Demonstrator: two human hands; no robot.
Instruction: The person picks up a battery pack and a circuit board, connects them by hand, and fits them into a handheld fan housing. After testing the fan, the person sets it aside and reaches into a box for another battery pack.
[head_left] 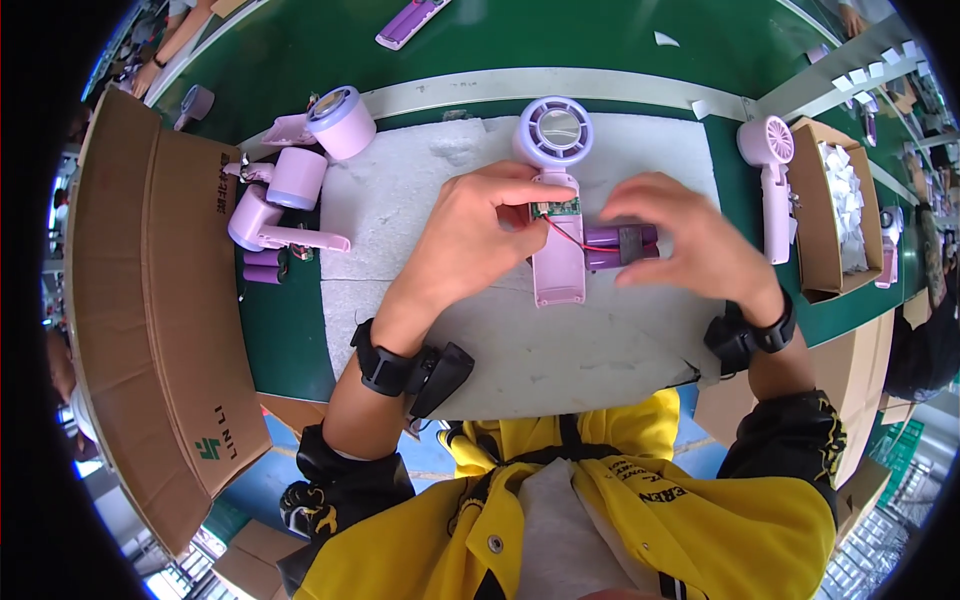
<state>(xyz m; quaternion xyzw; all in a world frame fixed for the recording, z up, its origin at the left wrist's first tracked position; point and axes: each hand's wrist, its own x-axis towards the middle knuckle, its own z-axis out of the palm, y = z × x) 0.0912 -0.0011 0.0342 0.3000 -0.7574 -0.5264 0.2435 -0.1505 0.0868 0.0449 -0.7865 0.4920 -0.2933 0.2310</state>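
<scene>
A pink handheld fan [558, 285] lies on the pale foam mat with its round lilac head away from me and its handle opened. My left hand [478, 225] grips the fan near its neck, thumb and forefinger at the green circuit board [562, 208]. Red and dark wires run from the board to a purple battery pack [605, 258], which has a dark band around it and rests just right of the handle. Over the pack, my right hand [690, 235] is slightly blurred, its thumb and fingers apart with nothing seen between them.
Fan heads and handle parts [298, 178] cluster left of the foam mat [400, 200], beside a tall cardboard box [165, 300]. To the right stand another pink fan [775, 200] and a carton of white pieces [825, 275]. A metal rail [640, 85] crosses behind; other people's hands show beyond.
</scene>
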